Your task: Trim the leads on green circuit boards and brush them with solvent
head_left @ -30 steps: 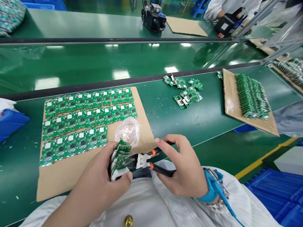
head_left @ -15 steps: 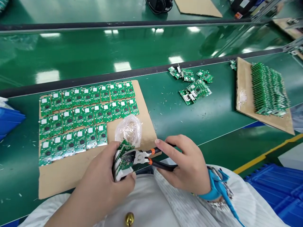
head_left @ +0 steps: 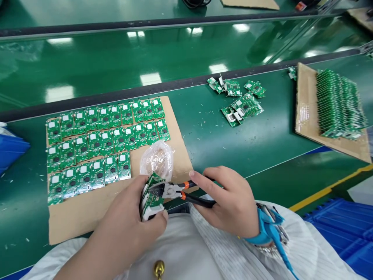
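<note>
My left hand (head_left: 131,221) is closed around a small stack of green circuit boards (head_left: 152,196), held on edge above my lap. My right hand (head_left: 230,202) grips black-and-orange side cutters (head_left: 177,191), whose silver jaws rest against the top board of the stack. A blue wrist strap (head_left: 264,229) circles my right wrist. Just beyond the stack lies a crumpled clear plastic bag (head_left: 157,159) on a cardboard sheet (head_left: 87,210).
Three rows of green boards (head_left: 99,140) lie flat on the cardboard. Loose boards (head_left: 240,105) are scattered to the right on the green bench. A second cardboard (head_left: 305,109) carries boards standing on edge (head_left: 338,103). Blue bins (head_left: 340,233) sit at lower right, another at left (head_left: 10,146).
The view has tilted down slightly. The cutters' jaws have moved a little left onto the board stack; both hands stay in nearly the same place.
</note>
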The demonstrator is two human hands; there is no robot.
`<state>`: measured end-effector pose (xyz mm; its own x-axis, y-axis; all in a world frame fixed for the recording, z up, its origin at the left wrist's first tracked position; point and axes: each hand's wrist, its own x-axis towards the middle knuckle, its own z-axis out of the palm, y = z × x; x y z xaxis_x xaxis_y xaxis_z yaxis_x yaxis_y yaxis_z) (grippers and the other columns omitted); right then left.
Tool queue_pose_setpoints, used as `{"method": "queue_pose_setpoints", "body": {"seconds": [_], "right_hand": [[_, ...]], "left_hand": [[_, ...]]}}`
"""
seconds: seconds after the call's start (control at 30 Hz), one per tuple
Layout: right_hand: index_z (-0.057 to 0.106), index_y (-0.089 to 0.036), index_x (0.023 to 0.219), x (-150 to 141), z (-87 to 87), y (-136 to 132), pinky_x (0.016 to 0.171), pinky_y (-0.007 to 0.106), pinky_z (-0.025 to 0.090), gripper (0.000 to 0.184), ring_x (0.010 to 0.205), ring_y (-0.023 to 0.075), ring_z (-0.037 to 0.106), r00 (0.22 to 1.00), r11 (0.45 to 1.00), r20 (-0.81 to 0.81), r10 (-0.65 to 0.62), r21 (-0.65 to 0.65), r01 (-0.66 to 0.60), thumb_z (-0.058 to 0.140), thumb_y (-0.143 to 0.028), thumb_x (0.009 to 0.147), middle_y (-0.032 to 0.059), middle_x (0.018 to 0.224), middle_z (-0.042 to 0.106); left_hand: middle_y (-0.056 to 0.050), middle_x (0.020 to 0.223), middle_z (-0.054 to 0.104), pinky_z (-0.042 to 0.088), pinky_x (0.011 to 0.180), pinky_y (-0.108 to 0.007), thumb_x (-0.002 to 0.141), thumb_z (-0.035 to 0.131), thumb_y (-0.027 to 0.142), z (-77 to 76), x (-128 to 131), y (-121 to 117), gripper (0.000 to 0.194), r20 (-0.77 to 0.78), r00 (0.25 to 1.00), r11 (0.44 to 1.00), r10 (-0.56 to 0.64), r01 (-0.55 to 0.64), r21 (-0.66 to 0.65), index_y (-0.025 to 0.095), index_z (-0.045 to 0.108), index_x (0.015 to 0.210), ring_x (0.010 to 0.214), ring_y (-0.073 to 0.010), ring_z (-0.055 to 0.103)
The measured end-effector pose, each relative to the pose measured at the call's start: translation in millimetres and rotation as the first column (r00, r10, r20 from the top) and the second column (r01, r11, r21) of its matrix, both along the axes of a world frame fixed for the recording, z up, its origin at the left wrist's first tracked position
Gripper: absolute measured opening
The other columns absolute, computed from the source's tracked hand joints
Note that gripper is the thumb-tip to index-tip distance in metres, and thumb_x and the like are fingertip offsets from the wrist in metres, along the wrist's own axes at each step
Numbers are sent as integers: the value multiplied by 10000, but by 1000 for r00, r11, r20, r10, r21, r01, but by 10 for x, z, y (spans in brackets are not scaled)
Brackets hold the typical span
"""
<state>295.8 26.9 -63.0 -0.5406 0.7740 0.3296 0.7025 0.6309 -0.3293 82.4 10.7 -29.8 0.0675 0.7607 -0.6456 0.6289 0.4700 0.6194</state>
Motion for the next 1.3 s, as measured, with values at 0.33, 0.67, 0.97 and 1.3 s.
{"method": "queue_pose_setpoints", "body": {"seconds": [0.33, 0.67, 0.97, 1.3], "right_hand": [[615, -173, 1111, 6, 115, -154, 533, 292, 474, 444, 668, 182, 619, 999, 953, -31, -15, -303, 5, 584, -210, 669, 62, 842, 670], [649, -232, 1098, 39, 216, -93, 577, 259, 497, 487, 678, 162, 645, 999, 706, -40, -22, -708, -13, 611, -210, 613, 34, 900, 685], [646, -183, 1128, 258, 184, -212, 532, 248, 414, 485, 607, 137, 550, 954, 785, -9, -298, -572, 240, 610, -211, 645, 25, 753, 599], [651, -228, 1133, 439, 139, -202, 573, 232, 354, 484, 596, 109, 476, 955, 696, 48, -293, -674, 248, 616, -226, 650, 1, 745, 582]], "left_hand": [[2, 934, 694, 514, 672, -305, 676, 571, 204, 32, -59, -56, 460, 325, 930, 961, 174, -89, -262, 275, 582, 1130, 846, -248, 636], [15, 868, 718, 516, 622, -291, 678, 572, 213, 104, -46, -62, 443, 362, 827, 784, 430, -144, -603, 286, 620, 1112, 809, -227, 657], [-1, 713, 648, 437, 567, -268, 606, 640, 324, 179, 315, 474, 283, 178, 979, 854, 95, 11, -520, 218, 643, 868, 812, -257, 617], [13, 908, 623, 376, 529, -215, 624, 625, 355, 100, 528, 475, 268, 197, 980, 848, 34, 76, -524, 252, 616, 871, 879, -203, 533]]}}
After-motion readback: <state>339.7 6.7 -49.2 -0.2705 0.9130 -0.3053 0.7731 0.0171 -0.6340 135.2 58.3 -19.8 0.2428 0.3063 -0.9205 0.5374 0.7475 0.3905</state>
